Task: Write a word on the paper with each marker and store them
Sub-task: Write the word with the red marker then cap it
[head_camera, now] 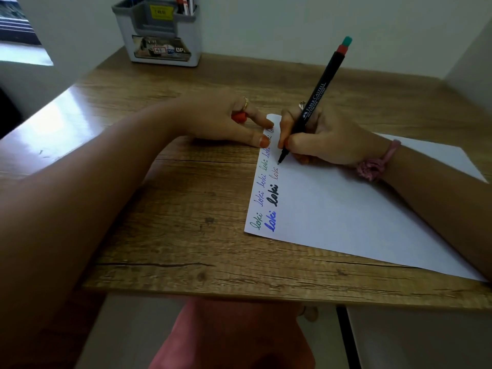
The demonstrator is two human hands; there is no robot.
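Note:
A white sheet of paper (346,209) lies on the wooden desk (186,209), with the word "loki" written several times along its left edge in different colours. My right hand (327,137) grips a black marker (316,94) with a red band and teal end, its tip touching the paper beside the written words. My left hand (226,121) rests on the desk at the paper's top corner, fingertips on the sheet, and holds a red marker cap (238,117) under its fingers.
A grey pen holder (159,35) with several markers stands at the back of the desk against the white wall. The desk's front edge runs near my knees. A pink bracelet (375,163) is on my right wrist.

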